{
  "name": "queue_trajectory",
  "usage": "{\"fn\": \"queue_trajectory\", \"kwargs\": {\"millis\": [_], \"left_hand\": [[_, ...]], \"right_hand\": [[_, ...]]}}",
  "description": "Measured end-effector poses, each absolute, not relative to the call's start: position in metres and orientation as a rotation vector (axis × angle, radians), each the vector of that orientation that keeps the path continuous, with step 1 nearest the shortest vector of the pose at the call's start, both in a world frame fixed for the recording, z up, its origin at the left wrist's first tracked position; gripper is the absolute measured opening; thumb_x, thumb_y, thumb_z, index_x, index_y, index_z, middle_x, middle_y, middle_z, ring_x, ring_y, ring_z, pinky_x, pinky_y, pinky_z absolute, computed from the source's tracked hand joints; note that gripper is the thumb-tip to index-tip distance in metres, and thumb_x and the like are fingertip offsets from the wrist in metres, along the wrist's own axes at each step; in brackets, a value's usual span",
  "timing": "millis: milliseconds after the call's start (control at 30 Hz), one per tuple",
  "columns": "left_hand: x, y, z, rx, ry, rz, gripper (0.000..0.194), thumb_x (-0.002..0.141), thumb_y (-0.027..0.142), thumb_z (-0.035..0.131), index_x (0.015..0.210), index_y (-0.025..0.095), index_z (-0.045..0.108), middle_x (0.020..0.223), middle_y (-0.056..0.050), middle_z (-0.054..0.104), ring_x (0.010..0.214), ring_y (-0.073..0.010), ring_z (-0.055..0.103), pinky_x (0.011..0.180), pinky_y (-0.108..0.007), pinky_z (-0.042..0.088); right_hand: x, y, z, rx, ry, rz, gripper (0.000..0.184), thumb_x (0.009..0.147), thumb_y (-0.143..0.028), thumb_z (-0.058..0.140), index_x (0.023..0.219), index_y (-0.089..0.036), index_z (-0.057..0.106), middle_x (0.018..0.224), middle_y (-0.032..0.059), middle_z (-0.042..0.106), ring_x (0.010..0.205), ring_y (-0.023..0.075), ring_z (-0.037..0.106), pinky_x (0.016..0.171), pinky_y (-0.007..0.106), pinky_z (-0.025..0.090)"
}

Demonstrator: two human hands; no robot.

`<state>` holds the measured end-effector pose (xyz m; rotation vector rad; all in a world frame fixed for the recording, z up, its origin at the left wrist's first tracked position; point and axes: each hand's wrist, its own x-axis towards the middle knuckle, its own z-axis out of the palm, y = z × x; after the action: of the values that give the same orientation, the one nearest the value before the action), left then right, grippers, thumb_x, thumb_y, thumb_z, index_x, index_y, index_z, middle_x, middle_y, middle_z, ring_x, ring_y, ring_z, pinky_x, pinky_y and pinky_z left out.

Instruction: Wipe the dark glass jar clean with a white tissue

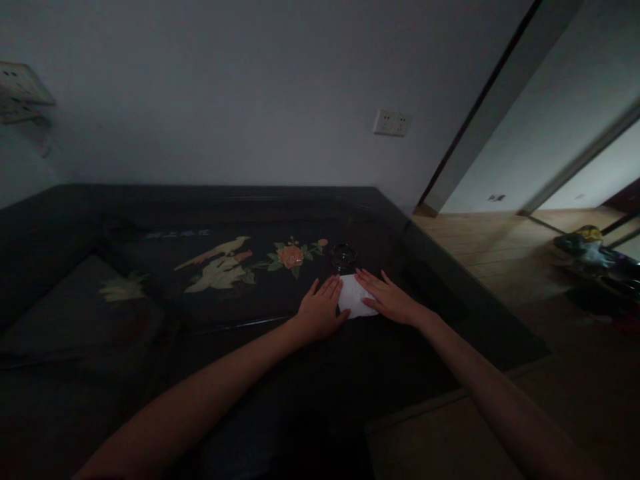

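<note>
A small white sheet [354, 296], which looks like paper or tissue, lies on the dark glossy table [280, 360]. My left hand [323, 310] rests flat at its left edge, fingers stretched out and pointing away from me. On the right edge lies my right hand [390, 298], its fingers extended over the sheet. Both hands touch the sheet, pressing it to the surface rather than gripping it. Just beyond the fingertips is a round, dark, shiny object [344, 255], perhaps glass; its kind is hard to make out in the dim light.
Decorating the tabletop are a rose [290, 256] and pale birds [220, 270]. A wall socket [393, 123] sits above the table's back right. Further right is a wooden floor [465, 240] with a pile of assorted things [595, 257]. Another socket box [23, 87] is at far left.
</note>
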<state>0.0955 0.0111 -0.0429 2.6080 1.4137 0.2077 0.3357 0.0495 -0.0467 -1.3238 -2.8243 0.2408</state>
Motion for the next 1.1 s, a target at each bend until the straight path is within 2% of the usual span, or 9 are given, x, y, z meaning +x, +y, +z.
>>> {"fn": "queue_trajectory", "kwargs": {"millis": [167, 333, 433, 500, 600, 700, 767, 867, 1100], "left_hand": [[0.097, 0.009, -0.043, 2.589, 1.416, 0.197, 0.072, 0.093, 0.051, 0.033, 0.149, 0.007, 0.025, 0.157, -0.014, 0.021, 0.146, -0.0238, 0.018, 0.119, -0.047, 0.014], [0.097, 0.005, -0.043, 2.582, 1.391, 0.357, 0.065, 0.094, 0.047, 0.037, 0.148, 0.011, 0.029, 0.157, -0.015, 0.022, 0.145, -0.0253, 0.022, 0.118, -0.05, 0.015], [0.091, 0.001, -0.036, 2.512, 1.369, 0.556, 0.059, 0.095, 0.043, 0.039, 0.146, 0.014, 0.033, 0.157, -0.015, 0.025, 0.144, -0.0255, 0.025, 0.116, -0.049, 0.02], [0.083, -0.004, -0.029, 2.456, 1.369, 0.702, 0.052, 0.094, 0.038, 0.042, 0.141, 0.015, 0.039, 0.153, -0.015, 0.033, 0.142, -0.0251, 0.029, 0.116, -0.05, 0.02], [0.063, -0.018, -0.02, 2.355, 1.31, 0.89, 0.037, 0.092, 0.028, 0.047, 0.126, 0.017, 0.055, 0.142, -0.013, 0.049, 0.132, -0.0242, 0.044, 0.113, -0.047, 0.028], [0.039, -0.038, -0.013, 2.216, 1.191, 1.0, 0.023, 0.091, 0.022, 0.045, 0.106, 0.017, 0.062, 0.115, -0.009, 0.065, 0.11, -0.0188, 0.058, 0.1, -0.035, 0.043], [0.022, -0.052, -0.011, 2.132, 1.215, 0.96, 0.018, 0.09, 0.025, 0.046, 0.092, 0.017, 0.063, 0.094, -0.006, 0.067, 0.091, -0.0173, 0.061, 0.085, -0.03, 0.047], [0.0, -0.064, -0.01, 2.005, 1.265, 0.878, 0.02, 0.088, 0.025, 0.044, 0.075, 0.016, 0.056, 0.072, 0.0, 0.059, 0.07, -0.0138, 0.054, 0.068, -0.026, 0.043], [-0.019, -0.058, -0.017, 1.966, 1.181, 0.795, 0.036, 0.09, 0.038, 0.038, 0.061, 0.018, 0.041, 0.059, 0.004, 0.04, 0.059, -0.0104, 0.038, 0.057, -0.024, 0.031]], "right_hand": [[0.339, 0.052, -0.047, -1.297, -2.842, 0.258, 0.067, 0.096, -0.057, 0.027, 0.153, -0.027, 0.01, 0.159, 0.0083, 0.016, 0.146, 0.0256, 0.016, 0.117, 0.057, 0.011], [0.339, 0.05, -0.045, -1.294, -2.821, 0.296, 0.068, 0.095, -0.058, 0.03, 0.152, -0.025, 0.016, 0.159, 0.0097, 0.016, 0.147, 0.026, 0.015, 0.117, 0.057, 0.011], [0.337, 0.046, -0.036, -1.303, -2.715, 0.312, 0.065, 0.094, -0.058, 0.031, 0.149, -0.024, 0.029, 0.158, 0.0113, 0.02, 0.146, 0.0286, 0.016, 0.114, 0.061, 0.015], [0.332, 0.04, -0.027, -1.279, -2.6, 0.285, 0.061, 0.095, -0.058, 0.03, 0.143, -0.023, 0.042, 0.157, 0.0123, 0.024, 0.146, 0.0296, 0.018, 0.113, 0.062, 0.017], [0.312, 0.026, -0.009, -1.136, -2.435, 0.287, 0.057, 0.095, -0.057, 0.031, 0.131, -0.02, 0.057, 0.151, 0.0135, 0.037, 0.143, 0.0281, 0.029, 0.113, 0.054, 0.026], [0.273, 0.005, 0.004, -0.998, -2.338, 0.356, 0.045, 0.095, -0.051, 0.038, 0.117, -0.022, 0.065, 0.136, 0.0113, 0.055, 0.128, 0.0261, 0.048, 0.107, 0.046, 0.037], [0.24, -0.009, 0.007, -0.928, -2.327, 0.457, 0.038, 0.095, -0.046, 0.041, 0.096, -0.02, 0.069, 0.109, 0.0107, 0.067, 0.104, 0.0233, 0.06, 0.093, 0.039, 0.045], [0.195, -0.026, 0.0, -0.864, -2.409, 0.632, 0.04, 0.096, -0.039, 0.04, 0.072, -0.018, 0.063, 0.075, 0.0061, 0.063, 0.074, 0.0177, 0.058, 0.072, 0.03, 0.044], [0.158, -0.034, -0.035, -0.789, -2.192, 1.265, 0.049, 0.096, -0.045, 0.037, 0.059, -0.017, 0.055, 0.054, -0.0008, 0.053, 0.055, 0.0117, 0.05, 0.056, 0.024, 0.038]]}}
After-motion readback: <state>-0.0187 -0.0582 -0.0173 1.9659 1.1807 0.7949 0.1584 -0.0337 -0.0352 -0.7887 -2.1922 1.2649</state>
